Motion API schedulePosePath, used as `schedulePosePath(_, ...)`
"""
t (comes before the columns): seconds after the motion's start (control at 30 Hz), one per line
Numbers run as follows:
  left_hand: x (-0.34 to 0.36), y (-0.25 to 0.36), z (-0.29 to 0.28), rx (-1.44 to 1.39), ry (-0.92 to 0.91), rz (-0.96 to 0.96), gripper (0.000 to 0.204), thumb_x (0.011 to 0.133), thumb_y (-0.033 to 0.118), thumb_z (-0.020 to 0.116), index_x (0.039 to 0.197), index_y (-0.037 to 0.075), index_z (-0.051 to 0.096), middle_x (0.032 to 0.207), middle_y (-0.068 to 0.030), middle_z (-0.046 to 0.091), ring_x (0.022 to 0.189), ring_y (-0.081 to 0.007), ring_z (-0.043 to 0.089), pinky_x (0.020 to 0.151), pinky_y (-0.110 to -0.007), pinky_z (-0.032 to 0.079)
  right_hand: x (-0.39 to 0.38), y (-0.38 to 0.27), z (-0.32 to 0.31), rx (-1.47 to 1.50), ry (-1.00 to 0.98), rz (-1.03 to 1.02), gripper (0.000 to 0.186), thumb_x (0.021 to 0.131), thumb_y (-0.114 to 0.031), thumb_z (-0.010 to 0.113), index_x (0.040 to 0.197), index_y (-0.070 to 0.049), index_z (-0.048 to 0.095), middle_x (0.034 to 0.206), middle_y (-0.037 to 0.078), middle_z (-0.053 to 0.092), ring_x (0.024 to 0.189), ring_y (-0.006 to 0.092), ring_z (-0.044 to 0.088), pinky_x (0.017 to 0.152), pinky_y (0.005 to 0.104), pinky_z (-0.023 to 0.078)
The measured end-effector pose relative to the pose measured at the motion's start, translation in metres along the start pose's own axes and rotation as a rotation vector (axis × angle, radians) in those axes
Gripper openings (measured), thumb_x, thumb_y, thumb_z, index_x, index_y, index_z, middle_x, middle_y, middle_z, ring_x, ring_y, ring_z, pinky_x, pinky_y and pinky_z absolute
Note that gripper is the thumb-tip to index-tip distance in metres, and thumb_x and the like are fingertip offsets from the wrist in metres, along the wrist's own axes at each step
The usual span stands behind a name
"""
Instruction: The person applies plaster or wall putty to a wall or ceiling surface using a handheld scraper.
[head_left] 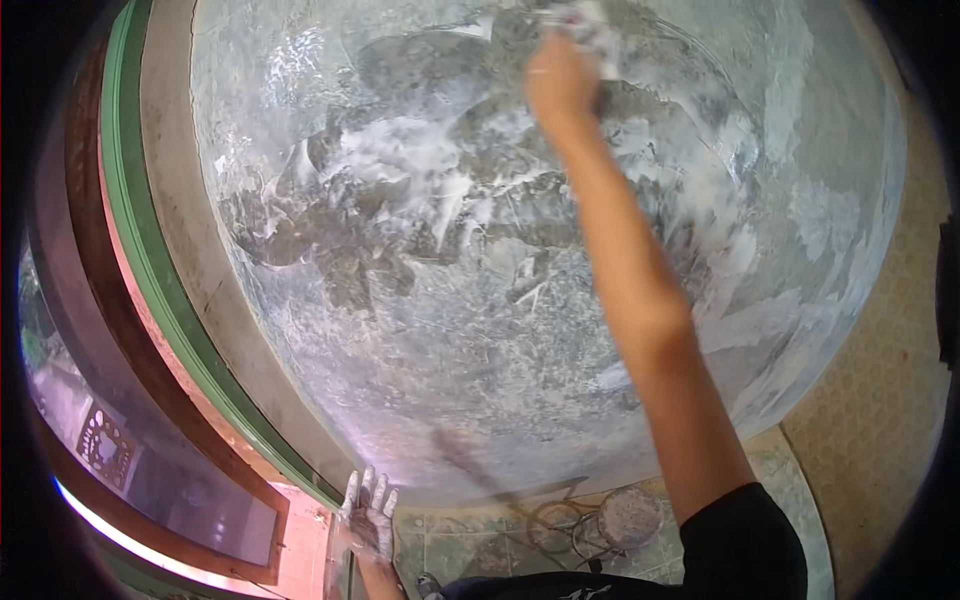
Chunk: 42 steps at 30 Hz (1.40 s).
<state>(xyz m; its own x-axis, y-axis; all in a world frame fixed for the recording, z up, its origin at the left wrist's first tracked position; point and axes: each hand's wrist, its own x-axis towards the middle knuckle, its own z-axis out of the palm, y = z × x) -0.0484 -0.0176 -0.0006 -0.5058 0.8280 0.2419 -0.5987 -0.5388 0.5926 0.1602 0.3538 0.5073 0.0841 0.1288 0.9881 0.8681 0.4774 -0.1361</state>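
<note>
At the top centre of the head view my right hand (560,85) is closed around a blurred whitish flat object (590,30), held against the grey wall (400,340), which is smeared with white and darker patches. I cannot make out what the object is. My left hand (368,510), coated in white residue, is low beside the green door frame (210,350), its fingers spread and holding nothing. Whether it touches the frame is unclear.
A wooden-framed glazed door or window (225,515) is at the left. Below the wall lie a tiled floor (445,540), a round bucket-like container (628,518) and dark hose or cable loops (550,525). A beige patterned surface (850,420) runs along the right.
</note>
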Motion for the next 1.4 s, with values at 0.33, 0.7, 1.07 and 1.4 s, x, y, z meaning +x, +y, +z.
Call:
schedulePosePath(0.33,0.042,0.033,-0.048,-0.109,0.014,-0.044,0.063,0.097,0.038,0.049,0.15,0.007,0.034,0.153,-0.0159,0.035,0.139,-0.0387,0.036,0.106,-0.054,0.041,-0.172,-0.27,0.052,0.299,-0.344,-0.78,0.05,0.096,-0.023,0.049,0.14,-0.001,0.047,0.148,0.028,0.04,0.132,0.0506,0.042,0.107,0.0662,0.031)
schedulePosePath(0.7,0.078,0.086,-0.074,-0.027,-0.021,-0.072,0.078,0.09,0.047,0.057,0.149,0.002,0.032,0.152,-0.0221,0.035,0.137,-0.0409,0.038,0.107,-0.054,0.04,-0.093,-0.045,0.031,0.125,0.245,-0.272,0.018,0.088,-0.004,0.053,0.101,-0.001,0.064,0.099,0.016,0.066,0.087,0.0315,0.064,0.08,0.0418,0.053)
schedulePosePath(1.07,0.106,0.092,-0.098,-0.112,-0.052,-0.184,0.078,0.092,0.041,0.055,0.152,0.0,0.023,0.156,-0.0263,0.024,0.141,-0.0447,0.029,0.112,-0.058,0.031,-0.288,-0.291,0.045,0.506,-0.489,-0.478,0.06,0.087,0.006,0.05,0.144,-0.011,0.043,0.152,0.022,0.036,0.134,0.0435,0.042,0.111,0.0539,0.037)
schedulePosePath(1.4,0.13,0.112,-0.113,-0.099,-0.116,-0.242,0.071,0.095,0.037,0.052,0.151,0.002,0.027,0.156,-0.0239,0.026,0.141,-0.0424,0.031,0.112,-0.058,0.03,-0.183,-0.314,0.063,1.015,-0.348,0.098,0.035,0.084,0.001,0.052,0.118,0.005,0.057,0.104,0.028,0.064,0.097,0.0435,0.062,0.087,0.0434,0.047)
